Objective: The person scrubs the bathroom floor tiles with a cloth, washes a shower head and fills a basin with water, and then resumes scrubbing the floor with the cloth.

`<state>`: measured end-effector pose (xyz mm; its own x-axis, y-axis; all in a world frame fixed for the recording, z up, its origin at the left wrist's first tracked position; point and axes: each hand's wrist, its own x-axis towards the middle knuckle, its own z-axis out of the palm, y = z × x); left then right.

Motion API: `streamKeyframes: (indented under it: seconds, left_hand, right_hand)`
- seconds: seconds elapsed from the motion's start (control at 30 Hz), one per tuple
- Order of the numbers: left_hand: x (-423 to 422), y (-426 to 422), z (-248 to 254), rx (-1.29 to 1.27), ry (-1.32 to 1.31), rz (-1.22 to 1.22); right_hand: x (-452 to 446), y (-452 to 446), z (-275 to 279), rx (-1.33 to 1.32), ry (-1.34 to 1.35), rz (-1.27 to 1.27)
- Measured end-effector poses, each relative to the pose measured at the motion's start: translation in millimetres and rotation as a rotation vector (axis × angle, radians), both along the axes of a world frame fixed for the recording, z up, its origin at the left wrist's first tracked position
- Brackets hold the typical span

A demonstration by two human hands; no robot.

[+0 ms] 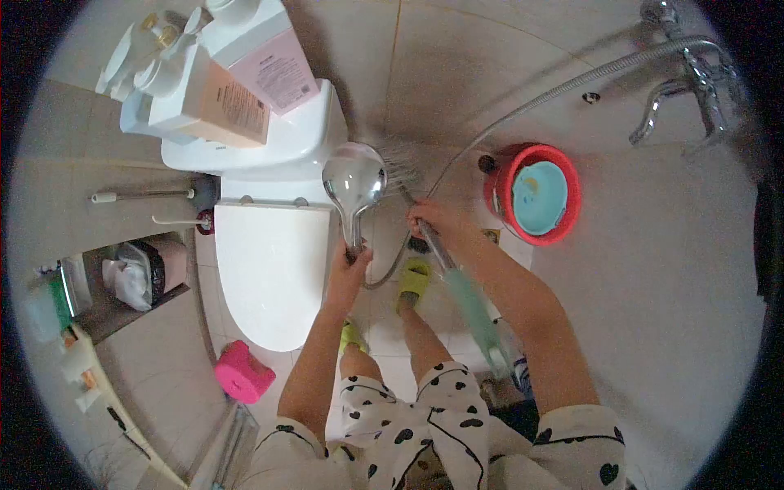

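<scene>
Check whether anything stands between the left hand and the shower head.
Nothing visible does: the left hand already grips the shower head. The right hand, holding a pole, is off to the right, not between them.

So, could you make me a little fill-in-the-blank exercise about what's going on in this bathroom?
1. The left hand holds a silver ____.
2. The right hand grips a long handle, part of which is pale ____ in colour.
3. The light blue bowl sits inside a bucket whose colour is ____.
4. The small stool on the floor is bright ____ in colour.

Missing words: shower head; green; red; pink.
</scene>
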<state>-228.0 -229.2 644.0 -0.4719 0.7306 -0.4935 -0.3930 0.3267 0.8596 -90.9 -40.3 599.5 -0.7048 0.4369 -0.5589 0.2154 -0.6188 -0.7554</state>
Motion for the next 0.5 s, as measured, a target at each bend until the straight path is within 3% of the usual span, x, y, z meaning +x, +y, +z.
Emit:
streamKeyframes:
  seconds: [0.03, 0.1, 0.17, 0.27, 0.4, 0.5]
  left_hand:
    - [-2.8, -5.4, -4.2, 0.002, -0.019, -0.005]
    - [-5.9, -19.0, -15.8, -0.002, -0.017, -0.04]
    - [-8.5, -31.6, -27.2, 0.025, -0.058, -0.044]
    - [-12.6, -55.7, -47.0, 0.054, -0.034, -0.073]
    - [-18.9, -75.8, -43.5, -0.014, -0.024, -0.11]
    - [-16.8, -86.1, -47.0, 0.1, 0.002, -0.019]
  right_hand:
    - [22.7, -5.6, -56.7, 0.35, 0.043, 0.244]
    - [37.2, -28.1, -66.2, 0.527, -0.069, 0.414]
    - [22.0, -65.9, 7.9, 0.177, -0.364, 0.243]
    - [28.9, -107.8, 41.5, 0.234, -0.461, 0.229]
    - [57.5, -177.3, 64.9, 0.569, -0.507, 0.265]
    - [88.6, -235.5, 81.7, 0.72, -0.558, 0.268]
